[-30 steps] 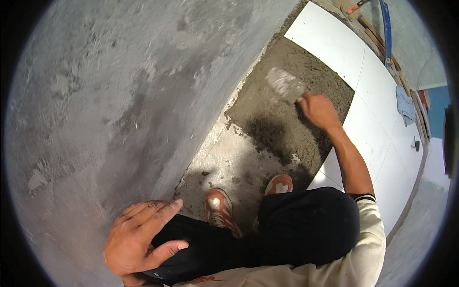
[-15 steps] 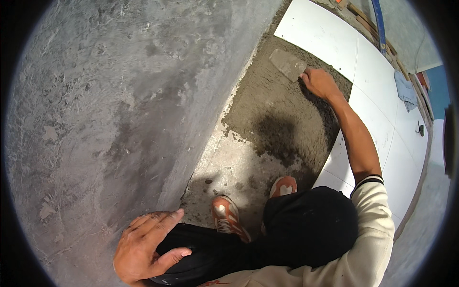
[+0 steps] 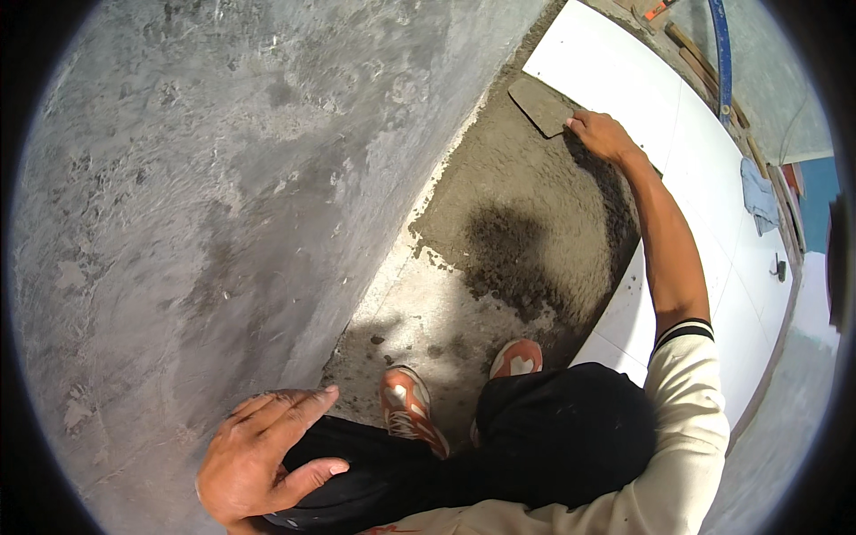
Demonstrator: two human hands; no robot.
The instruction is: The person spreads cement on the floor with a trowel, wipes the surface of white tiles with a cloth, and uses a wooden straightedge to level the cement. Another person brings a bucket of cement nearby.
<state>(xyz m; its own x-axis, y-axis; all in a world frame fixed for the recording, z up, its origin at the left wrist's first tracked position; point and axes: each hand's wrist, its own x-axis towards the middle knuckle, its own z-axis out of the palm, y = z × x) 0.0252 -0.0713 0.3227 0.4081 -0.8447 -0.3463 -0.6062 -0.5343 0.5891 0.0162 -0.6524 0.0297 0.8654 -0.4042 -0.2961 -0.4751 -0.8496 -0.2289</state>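
Wet grey mortar point(image 3: 499, 178) covers the strip of floor between the wall and the white tiles. At its far end my right hand point(image 3: 608, 138) is closed round the handle of a trowel point(image 3: 540, 106), whose mortar-smeared blade lies on or just over the mortar, close to the edge of a white tile point(image 3: 606, 55). The handle itself is hidden in my fist. My left hand point(image 3: 259, 455) rests over my left knee with fingers stretched, thumb apart, holding nothing.
A rough grey wall point(image 3: 205, 178) rises along the left. Beyond the tiles lie a blue level point(image 3: 720, 62), a hammer with an orange part point(image 3: 658, 11) and wood strips point(image 3: 692, 53). A blue cloth point(image 3: 759, 196) and a small dark object point(image 3: 779, 267) are on the tiles.
The trowel has tilted, and its blade now shows a dark near edge. It sits slightly farther up toward the tile. My left hand stays at the knee; the whole view has shifted a little.
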